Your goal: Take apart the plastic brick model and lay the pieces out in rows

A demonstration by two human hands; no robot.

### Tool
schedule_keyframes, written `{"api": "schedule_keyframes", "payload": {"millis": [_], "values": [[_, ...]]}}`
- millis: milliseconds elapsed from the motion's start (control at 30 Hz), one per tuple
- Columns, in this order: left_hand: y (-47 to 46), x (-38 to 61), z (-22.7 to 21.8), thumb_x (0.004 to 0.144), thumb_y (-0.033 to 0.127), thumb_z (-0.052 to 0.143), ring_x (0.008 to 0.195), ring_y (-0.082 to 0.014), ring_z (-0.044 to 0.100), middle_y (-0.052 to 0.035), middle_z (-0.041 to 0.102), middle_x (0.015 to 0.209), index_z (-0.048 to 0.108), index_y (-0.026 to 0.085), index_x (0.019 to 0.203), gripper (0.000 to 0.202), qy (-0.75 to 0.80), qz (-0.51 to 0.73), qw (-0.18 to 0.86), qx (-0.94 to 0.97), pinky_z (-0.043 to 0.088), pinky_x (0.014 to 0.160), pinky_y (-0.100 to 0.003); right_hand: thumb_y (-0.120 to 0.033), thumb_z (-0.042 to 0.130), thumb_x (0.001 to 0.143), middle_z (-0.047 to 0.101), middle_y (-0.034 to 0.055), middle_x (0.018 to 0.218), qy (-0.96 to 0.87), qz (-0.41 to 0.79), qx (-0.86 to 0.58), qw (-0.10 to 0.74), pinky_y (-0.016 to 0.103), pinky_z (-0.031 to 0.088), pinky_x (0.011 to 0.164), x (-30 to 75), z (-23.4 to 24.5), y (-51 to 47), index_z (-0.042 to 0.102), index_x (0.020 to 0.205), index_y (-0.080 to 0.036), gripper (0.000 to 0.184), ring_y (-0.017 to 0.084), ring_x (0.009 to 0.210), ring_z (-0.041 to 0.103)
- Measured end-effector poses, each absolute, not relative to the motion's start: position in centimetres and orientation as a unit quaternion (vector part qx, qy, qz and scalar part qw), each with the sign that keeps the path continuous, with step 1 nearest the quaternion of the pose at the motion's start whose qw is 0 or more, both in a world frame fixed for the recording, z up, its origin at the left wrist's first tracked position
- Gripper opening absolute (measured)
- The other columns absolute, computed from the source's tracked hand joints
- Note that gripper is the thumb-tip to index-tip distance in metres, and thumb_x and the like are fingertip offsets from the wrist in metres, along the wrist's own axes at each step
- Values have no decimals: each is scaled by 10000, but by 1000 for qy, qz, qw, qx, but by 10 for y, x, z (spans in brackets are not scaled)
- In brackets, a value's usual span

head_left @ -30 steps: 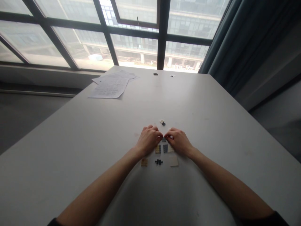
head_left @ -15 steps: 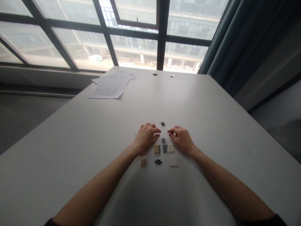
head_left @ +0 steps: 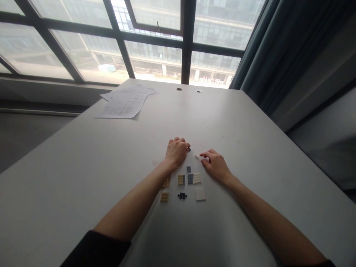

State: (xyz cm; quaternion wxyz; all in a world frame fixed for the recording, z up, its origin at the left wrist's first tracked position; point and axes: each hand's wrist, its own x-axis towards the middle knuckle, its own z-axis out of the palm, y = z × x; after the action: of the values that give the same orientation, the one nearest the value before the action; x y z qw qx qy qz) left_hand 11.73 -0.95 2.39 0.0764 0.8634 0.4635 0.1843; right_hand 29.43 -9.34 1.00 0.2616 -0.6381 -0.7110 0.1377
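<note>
Small dark piece (head_left: 189,149): sits pinched in left hand (head_left: 177,152), fingers narrow; small white piece (head_left: 197,156) just off right hand (head_left: 216,165), fingers slightly parted, contact unclear; both beyond tan-and-grey plate (head_left: 181,180) on table (head_left: 236,122).

white table (head_left: 222,115) | dark-framed windows (head_left: 152,57), bright daylight | blue-grey curtain (head_left: 267,55), right

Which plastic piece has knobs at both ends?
The black plastic piece between the nearest tan studded plate and the pale square tile; only it shows end knobs.
</note>
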Motion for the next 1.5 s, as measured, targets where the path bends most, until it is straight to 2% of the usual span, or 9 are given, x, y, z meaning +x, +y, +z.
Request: {"api": "schedule_keyframes", "payload": {"millis": [267,367,433,567,800,1033,1167,1267,1500], "values": [[-15,113,25,820,178,590,945,-239,568,-87,700,895,696,167,887,125,455,242,163,842,388,907,-399,-168,597,818,633,21,881,-687,162,-628,327,273,452,718,292,18,-94,697,963,-189,178,115,645,534],[-29,106,32,841,275,595,843,-196,601,-63,704,868,682,161,919,164,455,280,213,818,446,816,-334,-180,613,817,628,16,857,-685,193,-589,384,258,456,664,288,26,-101,694,960,-197,165,113,644,530],[-45,100,39,851,368,583,744,-156,605,-50,701,838,670,153,928,244,444,326,316,773,466,717,-284,-203,628,819,625,16,867,-683,219,-549,429,245,458,623,282,33,-110,689,977,-207,169,114,657,534],[-84,91,50,717,421,732,601,-84,527,-31,665,736,660,129,858,332,358,417,681,484,435,631,-232,-253,678,802,635,20,892,-672,239,-489,502,258,485,631,263,48,-132,677,1012,-225,212,118,670,556],[-119,85,51,679,360,798,625,-66,487,-20,612,738,685,120,861,322,305,409,794,331,404,612,-195,-220,696,790,658,20,890,-647,205,-479,557,276,511,651,234,63,-148,684,971,-234,182,119,655,589],[-122,71,48,806,463,637,636,-114,504,-32,623,735,678,132,877,341,365,372,672,526,411,632,-246,-246,676,812,644,10,823,-693,196,-491,490,268,495,647,237,61,-151,682,904,-224,94,127,663,574],[-125,43,44,870,377,573,830,-186,563,-54,672,887,677,189,932,223,402,347,340,776,430,780,-321,-247,693,809,652,22,856,-747,181,-499,401,297,486,731,253,51,-159,675,912,-222,107,163,786,583],[-131,23,35,889,278,558,949,-203,549,-44,684,982,675,223,936,138,314,276,134,899,388,879,-356,-225,711,793,658,35,891,-802,160,-494,296,337,468,807,263,38,-164,680,906,-224,117,195,880,568],[-141,19,22,897,306,552,1021,-207,556,-53,676,1100,641,246,1110,239,239,181,54,952,387,898,-357,-224,680,801,630,51,917,-848,117,-484,181,361,427,869,257,19,-169,682,901,-217,100,213,943,531]]}}
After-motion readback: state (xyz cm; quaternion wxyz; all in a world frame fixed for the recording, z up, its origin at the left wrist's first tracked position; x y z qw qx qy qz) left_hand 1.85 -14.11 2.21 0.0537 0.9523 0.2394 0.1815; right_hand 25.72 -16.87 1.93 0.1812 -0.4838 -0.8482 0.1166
